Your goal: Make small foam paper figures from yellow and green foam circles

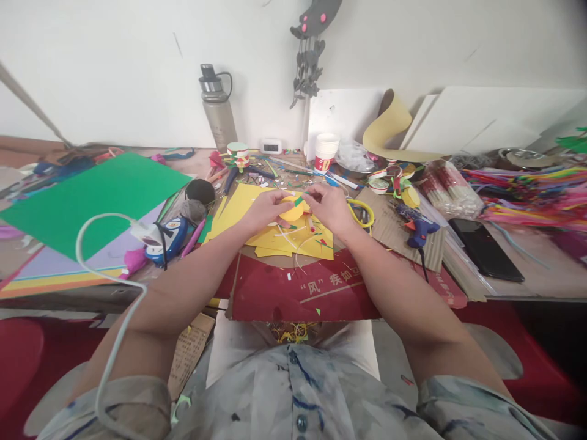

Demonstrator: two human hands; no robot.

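Observation:
My left hand (266, 211) pinches the left edge of a round yellow disc (291, 211). A small green strip (299, 200) lies across the disc's upper right edge. My right hand (329, 206) is closed at that side, its fingertips at the green strip; whether they also press on the disc I cannot tell. Under both hands are yellow sheets (266, 244) scattered with thin white, green and red offcuts. Below the sheets lies a red printed cardboard piece (293, 290).
A blue glue gun (419, 232) rests on cardboard at right, beside a black phone (486, 250). Paper cups (325, 151) and a tall bottle (219, 116) stand at the back. Green sheet (105, 195) lies left. A white cable (123, 324) crosses my left arm.

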